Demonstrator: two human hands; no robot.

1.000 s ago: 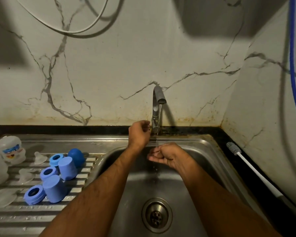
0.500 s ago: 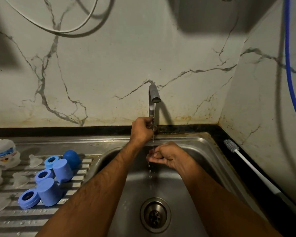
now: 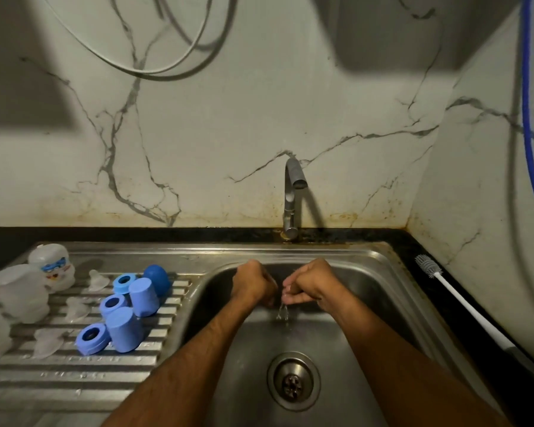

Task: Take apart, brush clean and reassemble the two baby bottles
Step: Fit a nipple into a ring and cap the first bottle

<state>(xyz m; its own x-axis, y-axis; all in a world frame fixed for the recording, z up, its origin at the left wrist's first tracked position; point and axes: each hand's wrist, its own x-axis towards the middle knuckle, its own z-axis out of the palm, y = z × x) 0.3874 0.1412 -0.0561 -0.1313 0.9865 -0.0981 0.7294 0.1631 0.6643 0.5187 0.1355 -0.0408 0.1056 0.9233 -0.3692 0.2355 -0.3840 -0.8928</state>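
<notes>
Presently, over the sink basin (image 3: 367, 303): left hand (image 3: 253, 283) clenched, grasping nothing visible; right hand (image 3: 309, 283) fingers curled downward, dripping water, nothing seen in its grasp. Draining board (image 3: 74, 374), left of basin: blue caps (image 3: 144, 297), blue collar rings (image 3: 92, 334), clear teats (image 3: 97, 280), translucent bottles (image 3: 20, 292), crowded toward its left edge; near strip bare. Bottle brush (image 3: 463, 306) lies along the counter's right edge. Faucet (image 3: 292, 198) at the back rim.

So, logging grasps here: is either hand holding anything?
Nothing: the left hand and right hand are curled, empty, over the sink.
</notes>
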